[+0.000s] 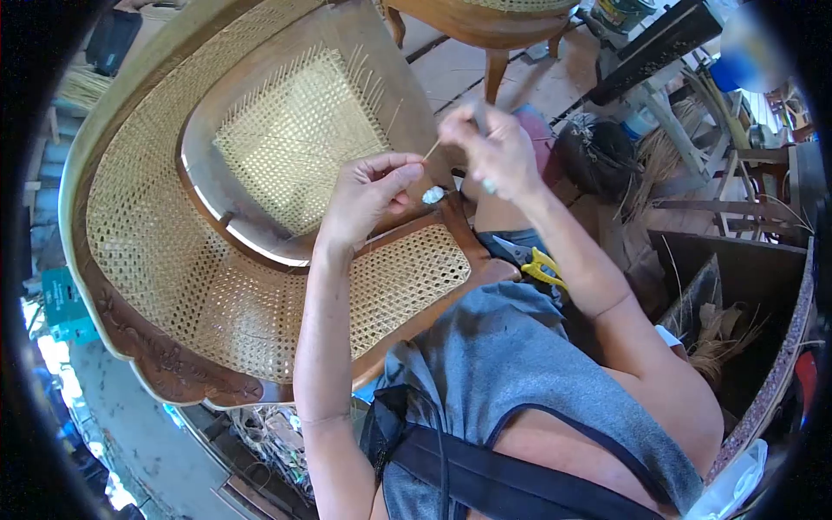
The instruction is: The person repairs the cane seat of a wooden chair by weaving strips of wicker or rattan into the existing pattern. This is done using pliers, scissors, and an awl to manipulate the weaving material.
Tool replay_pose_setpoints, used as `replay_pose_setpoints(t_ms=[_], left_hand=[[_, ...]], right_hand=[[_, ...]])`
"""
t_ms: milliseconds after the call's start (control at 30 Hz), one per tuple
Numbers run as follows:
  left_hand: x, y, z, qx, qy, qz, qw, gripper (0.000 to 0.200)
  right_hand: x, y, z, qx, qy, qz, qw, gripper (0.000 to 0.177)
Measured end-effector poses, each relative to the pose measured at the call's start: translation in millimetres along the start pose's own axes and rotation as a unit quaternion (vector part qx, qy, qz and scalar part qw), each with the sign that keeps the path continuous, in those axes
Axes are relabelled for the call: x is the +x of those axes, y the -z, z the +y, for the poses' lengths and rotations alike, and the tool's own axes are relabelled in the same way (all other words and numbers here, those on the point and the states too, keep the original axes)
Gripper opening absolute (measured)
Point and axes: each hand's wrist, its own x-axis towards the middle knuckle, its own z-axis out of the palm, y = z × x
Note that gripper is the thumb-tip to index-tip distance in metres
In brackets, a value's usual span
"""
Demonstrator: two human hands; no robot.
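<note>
My left hand (368,199) pinches a thin light-brown cane stick (431,152) between thumb and forefinger. Its other end runs toward my right hand (496,152), which is closed and smeared by motion. A grey tool (479,117) shows in the right fist, too blurred to name. Below the left fingertips a small whitish-blue lump (432,195) rests on the wooden chair frame. Behind the left hand leans a wooden panel (208,165) with a woven cane centre (295,139), loose strand ends sticking out along its edges. Both hands are above the caned seat (407,273).
The large curved cane chair back (121,234) surrounds the panel on the left. Yellow-handled pliers (544,267) lie near my lap. Another wooden chair (485,30) stands ahead. A dark round bundle (598,152) and wooden frames (737,208) are at the right.
</note>
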Motion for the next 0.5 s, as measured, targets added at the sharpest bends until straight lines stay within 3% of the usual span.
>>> replay_pose_setpoints(t_ms=[133,267,333,433,500], left_hand=[[-6,26,-3,0.037,0.028,0.000,0.999,0.020],[-3,47,-8,0.070,0.051,-0.004,0.996,0.020],[-3,51,-4,0.063,0.048,-0.019,0.997,0.020],[-3,54,-1,0.082,0.066,-0.023,0.994,0.020],[-2,56,-2,0.109,0.043,-0.025,0.993,0.020]], right_hand=[[31,47,-1,0.086,0.063,0.064,0.992,0.014],[56,94,-1,0.049,0.087,0.122,0.988,0.014],[70,114,-2,0.089,0.141,0.154,0.974,0.013],[95,173,11,0.141,0.151,0.190,0.960,0.013],[95,174,7,0.188,0.160,0.258,0.934,0.015]])
